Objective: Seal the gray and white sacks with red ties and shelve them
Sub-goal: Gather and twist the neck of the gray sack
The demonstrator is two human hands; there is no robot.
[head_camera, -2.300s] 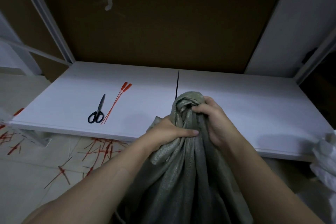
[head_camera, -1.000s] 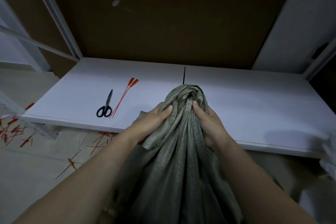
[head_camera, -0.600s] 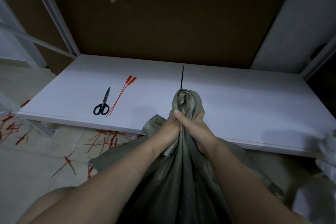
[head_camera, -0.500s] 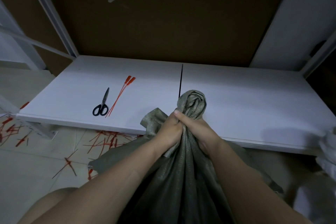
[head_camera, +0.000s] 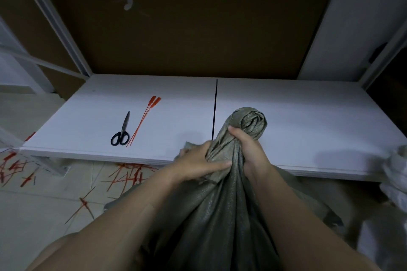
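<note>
Because both hands are committed to the gray woven sack [head_camera: 222, 215] and the two thin red plastic ties [head_camera: 144, 122] lie well apart to the left on the low white shelf board [head_camera: 308, 116], the likely trouble is the gathered neck springing open the moment one hand lets go to reach. A loose fold of cloth pokes out beyond the left hand [head_camera: 198, 163]. If that flap stays outside the bunch, a tie cinched above it could seal badly. The cloth looks slick and stiff, so a one-handed hold may slip. The sack body hangs below the shelf edge, and its weight would pull the neck down. Reaching across also passes the black-handled scissors [head_camera: 121, 132] lying just beside the ties, and a careless sweep could knock them off onto the floor, where red offcuts [head_camera: 130, 174] are scattered.

The right hand [head_camera: 248, 152] is wrapped tight round the twisted neck just under the bunched top, fingers curled over it, forearm coming in from the lower right. The left hand clutches the cloth just below and to the left, thumb laid straight along the fabric toward the right wrist, fingers dug into the folds. It is slightly blurred.
</note>
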